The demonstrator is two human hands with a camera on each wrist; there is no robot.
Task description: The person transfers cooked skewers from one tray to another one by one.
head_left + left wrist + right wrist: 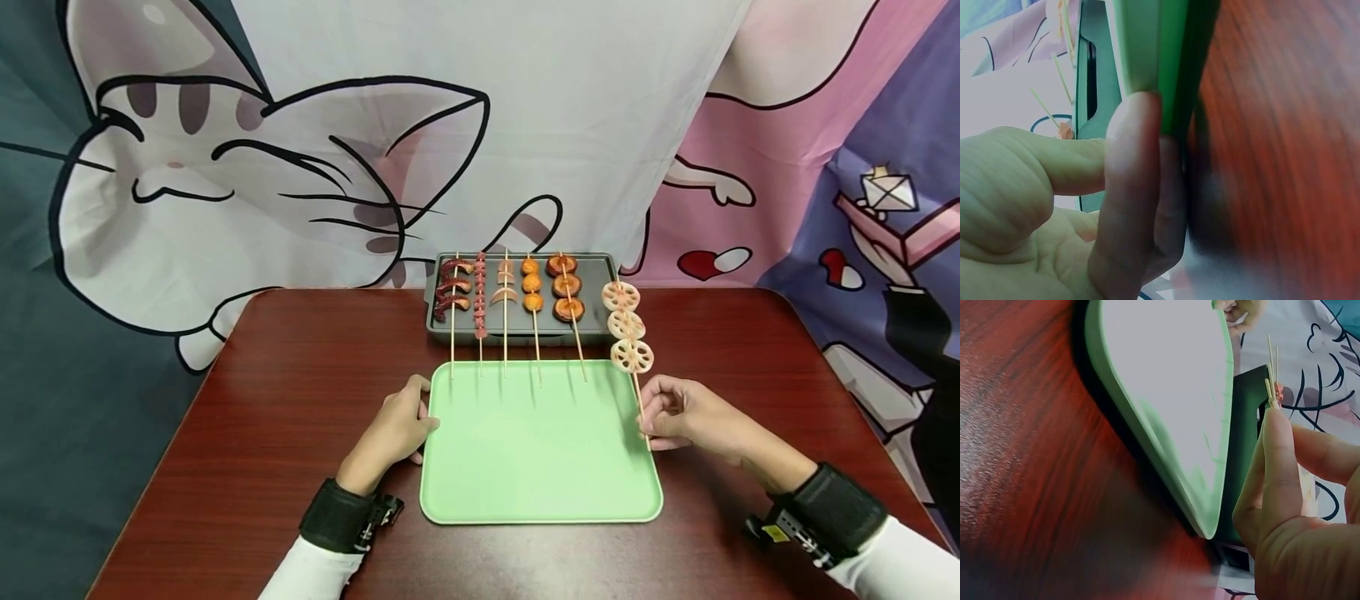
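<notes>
Five skewers lie on the grill pan (596,275) at upper centre, sticks reaching over the green tray (540,467) on the desk (300,400). At centre right the right hand (686,414) pinches the lotus skewer (628,329) by its stick — fingers clamped, slices above the tray's right corner. Left hand (393,429) grips the tray's left edge, fingers (1132,187) curled round it.

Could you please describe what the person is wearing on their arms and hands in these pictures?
Both hands are bare. The left hand and right hand each have a broad black wrist strap carrying a small black device; the right one shows a small yellow mark. White long sleeves cover both forearms behind the straps.
</notes>
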